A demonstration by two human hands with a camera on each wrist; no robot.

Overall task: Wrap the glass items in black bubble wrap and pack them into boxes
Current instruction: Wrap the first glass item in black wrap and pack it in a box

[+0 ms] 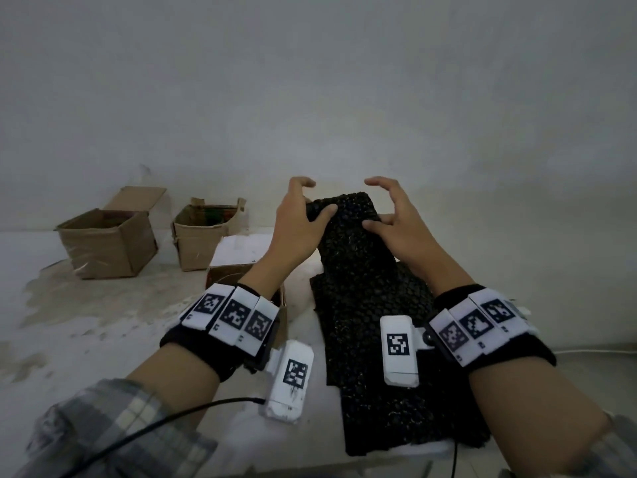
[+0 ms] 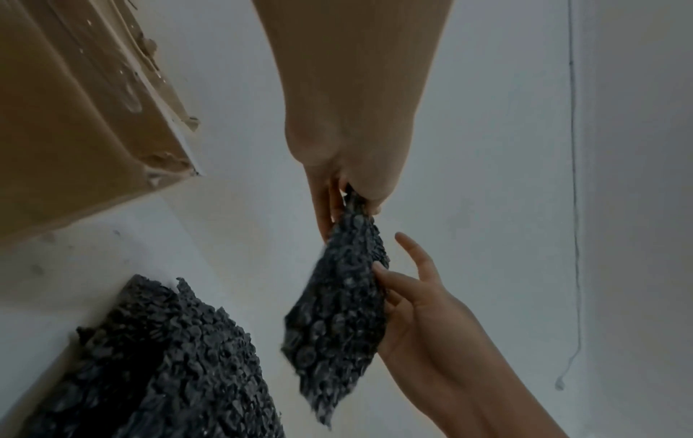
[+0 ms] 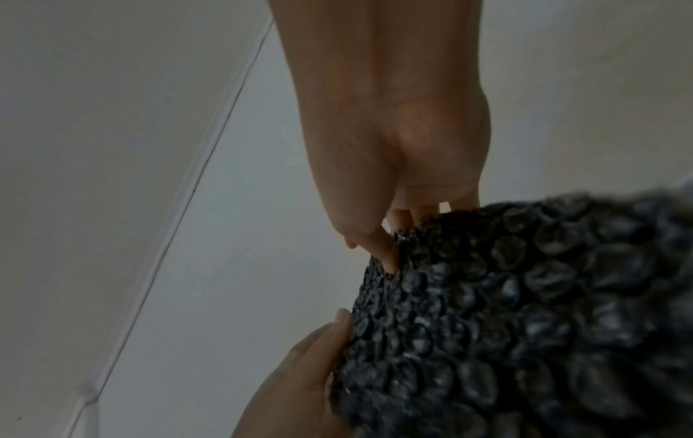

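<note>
two hands (image 1: pixel 344 222) pinch one bubble wrap sheet (image 1: pixel 348 232)

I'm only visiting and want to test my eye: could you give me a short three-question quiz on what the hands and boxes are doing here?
1. True or false: both hands grip the lifted black bubble wrap.
2. Which lies under the lifted sheet? A) a pile of black bubble wrap B) a towel C) a plate
3. Fill in: the two far cardboard boxes stand ____.

Key
1. True: left hand and right hand pinch its top corners.
2. A
3. open
</note>
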